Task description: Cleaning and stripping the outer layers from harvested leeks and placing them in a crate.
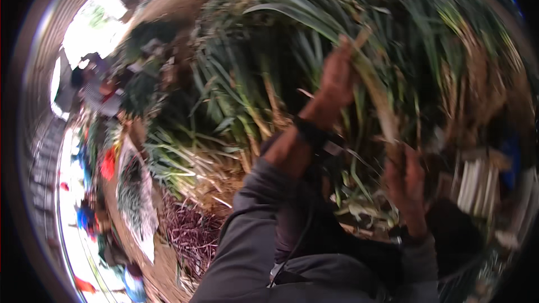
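Observation:
A long leek [375, 87] hangs slantwise in front of me, its green leaves up at the left and its pale shank down at the right. Around its upper part, where the leaves begin, my left hand [338, 76] is closed, though motion blurs the fingers. My right hand [405, 185] grips the lower, root end, also blurred. A yellowish strip of leaf [362, 37] sticks out by the left fingertips. Beyond both hands stands a dense row of upright leeks [247, 78], with dark green tops and dirty lower ends.
More leeks [460, 73] stand at the right, near a stack of white stalks [477, 188]. Leaf scraps [365, 210] lie below my hands. To the left are loose pale-stemmed leeks [191, 160], a purple heap of stems [191, 227] and greens on a white sheet [147, 219]. People [101, 87] are farther off.

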